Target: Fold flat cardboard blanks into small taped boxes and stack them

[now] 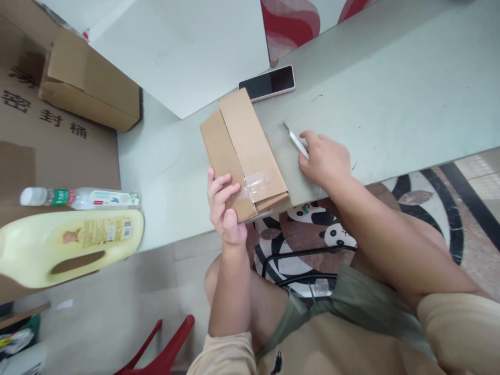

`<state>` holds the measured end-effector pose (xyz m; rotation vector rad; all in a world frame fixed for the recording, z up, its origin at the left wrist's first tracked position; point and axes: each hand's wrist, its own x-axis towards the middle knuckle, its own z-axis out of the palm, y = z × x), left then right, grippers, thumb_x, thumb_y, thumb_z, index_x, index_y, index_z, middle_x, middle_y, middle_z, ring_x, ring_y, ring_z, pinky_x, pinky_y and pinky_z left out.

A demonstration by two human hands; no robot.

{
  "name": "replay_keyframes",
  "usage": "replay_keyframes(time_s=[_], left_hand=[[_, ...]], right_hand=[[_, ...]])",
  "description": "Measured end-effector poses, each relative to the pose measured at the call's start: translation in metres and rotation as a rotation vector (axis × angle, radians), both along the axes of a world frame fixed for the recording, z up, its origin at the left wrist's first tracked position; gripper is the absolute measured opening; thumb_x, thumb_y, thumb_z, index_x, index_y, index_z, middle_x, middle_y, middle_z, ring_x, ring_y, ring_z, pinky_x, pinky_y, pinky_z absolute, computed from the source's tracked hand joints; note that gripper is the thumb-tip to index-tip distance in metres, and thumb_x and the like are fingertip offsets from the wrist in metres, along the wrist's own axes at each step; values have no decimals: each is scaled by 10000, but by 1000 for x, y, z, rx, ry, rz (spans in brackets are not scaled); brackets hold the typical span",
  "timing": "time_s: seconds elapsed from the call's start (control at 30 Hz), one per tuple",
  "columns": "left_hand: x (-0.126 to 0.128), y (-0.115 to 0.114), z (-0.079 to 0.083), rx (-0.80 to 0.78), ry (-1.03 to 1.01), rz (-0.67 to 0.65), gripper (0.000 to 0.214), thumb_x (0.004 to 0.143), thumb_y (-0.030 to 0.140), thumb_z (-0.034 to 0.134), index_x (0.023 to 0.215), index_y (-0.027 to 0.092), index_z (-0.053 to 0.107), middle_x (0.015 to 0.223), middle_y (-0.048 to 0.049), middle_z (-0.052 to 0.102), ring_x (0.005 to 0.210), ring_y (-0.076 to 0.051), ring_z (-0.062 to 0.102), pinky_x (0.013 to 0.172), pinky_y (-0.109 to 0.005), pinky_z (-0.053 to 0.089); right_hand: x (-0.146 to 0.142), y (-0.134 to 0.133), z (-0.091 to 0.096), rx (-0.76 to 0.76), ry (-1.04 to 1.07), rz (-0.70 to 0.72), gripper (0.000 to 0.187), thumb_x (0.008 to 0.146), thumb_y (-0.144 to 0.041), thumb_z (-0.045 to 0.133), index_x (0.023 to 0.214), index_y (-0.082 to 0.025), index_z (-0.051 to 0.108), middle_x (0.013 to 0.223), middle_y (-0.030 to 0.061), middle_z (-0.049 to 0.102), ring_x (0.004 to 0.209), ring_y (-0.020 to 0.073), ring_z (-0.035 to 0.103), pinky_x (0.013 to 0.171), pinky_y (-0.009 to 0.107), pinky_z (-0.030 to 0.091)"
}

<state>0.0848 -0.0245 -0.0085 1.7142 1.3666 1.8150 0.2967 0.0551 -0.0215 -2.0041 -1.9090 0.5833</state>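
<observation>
A small cardboard box [250, 140] is tilted at the front edge of the table, with clear tape across its near end. My left hand [226, 203] grips its near left corner, fingers over the top face and thumb at the near end. To the right of the box, my right hand [328, 159] is closed around a slim white craft knife [299, 144]. Its narrow metal tip points away from me, toward the far side of the table, and is apart from the box. The palm side of my right hand is hidden.
Behind the box lies a phone [273, 83], beside a large white box [187, 47]. Another cardboard box [89, 83] stands at left. A clear bottle [82, 198] and a pale yellow jug [156, 224] lie left. Below the table are a red chair [172, 344] and my legs.
</observation>
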Motion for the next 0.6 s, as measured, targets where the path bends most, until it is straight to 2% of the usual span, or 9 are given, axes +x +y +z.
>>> replay_keyframes(time_s=[0.07,0.17,0.27,0.37,0.47,0.53,0.6], left_hand=[[-1,0,0,-23,-1,11,367,894,475,443,973,283,745,1134,-25,666,1291,-262,559,1309,-532,193],[-1,-1,0,-43,-11,24,374,884,511,457,957,285,745,1111,-27,665,1239,-265,588,1309,-540,181],[0,-2,0,-46,-24,22,368,889,505,459,961,290,749,1109,-28,661,1248,-268,584,1308,-544,170],[0,-3,0,-55,-28,26,378,890,514,459,966,288,752,1119,-31,657,1291,-279,558,1306,-547,175],[-1,-3,-1,-82,-20,47,402,875,549,462,955,279,749,1110,-37,655,1306,-290,546,1305,-552,181],[-1,-3,-2,-73,-8,41,400,878,540,461,962,278,752,1107,-35,661,1299,-288,552,1305,-549,190],[0,-2,-2,-38,2,29,382,895,503,454,977,282,754,1114,-29,670,1281,-276,570,1306,-544,197]], right_hand=[[-2,2,-5,-14,122,-12,543,828,-237,550,1368,-185,559,982,155,702,865,327,641,777,508,520],[-6,4,-15,20,489,28,642,863,-271,492,1496,-228,396,830,62,680,698,242,617,670,420,520],[-10,4,-13,68,815,109,614,935,-320,359,1544,-305,281,845,18,677,603,186,589,588,357,498],[-12,1,6,102,1021,151,556,945,-421,303,1484,-301,369,938,32,694,605,165,589,548,325,478],[-13,-3,26,87,1258,116,542,923,-474,294,1401,-260,433,1011,54,699,561,138,546,483,303,418],[-15,-6,34,91,1308,76,492,918,-507,360,1328,-257,467,975,43,700,514,116,502,446,285,364],[-19,-12,39,127,1267,63,421,913,-543,466,1225,-263,504,843,6,684,480,105,468,430,270,334]])
